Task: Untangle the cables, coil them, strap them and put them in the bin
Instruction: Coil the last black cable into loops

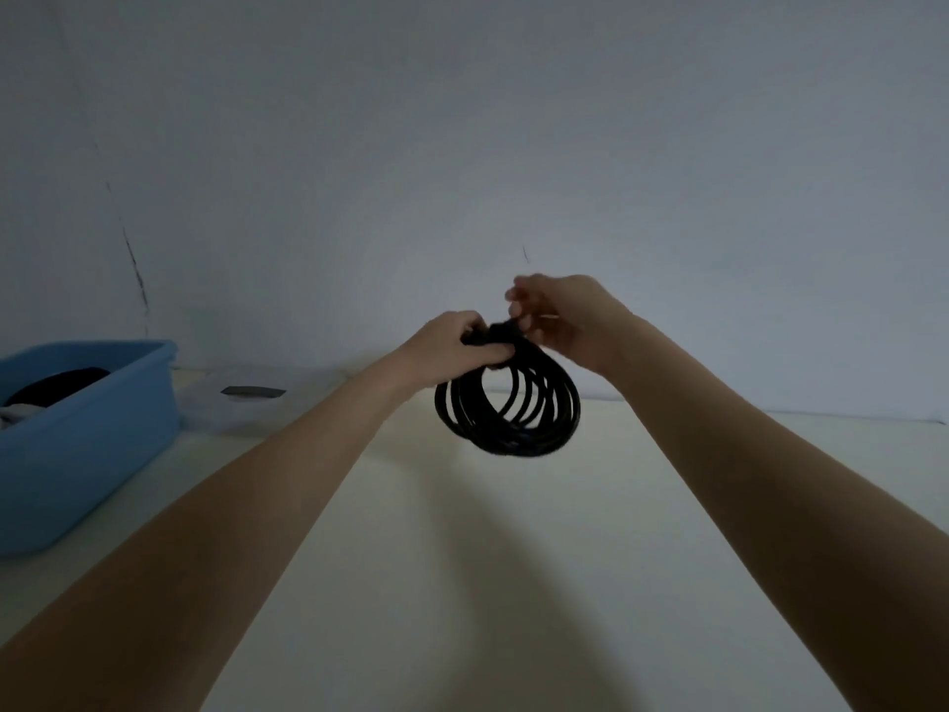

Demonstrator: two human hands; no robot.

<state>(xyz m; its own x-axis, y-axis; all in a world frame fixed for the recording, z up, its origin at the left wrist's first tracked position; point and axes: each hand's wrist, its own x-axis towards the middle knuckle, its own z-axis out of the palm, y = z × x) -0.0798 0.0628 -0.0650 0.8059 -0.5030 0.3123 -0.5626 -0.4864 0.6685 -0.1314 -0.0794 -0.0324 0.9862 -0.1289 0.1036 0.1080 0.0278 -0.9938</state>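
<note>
— Hands, status?
— I see the left hand gripping the top of the black cable coil, held above the table. The right hand pinches a dark strap at the same point, fingers curled.
— Bin location?
— The blue bin stands at far left on the table, well apart from the coil, with dark contents inside.

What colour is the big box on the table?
The bin is blue, seen in the head view.
</note>
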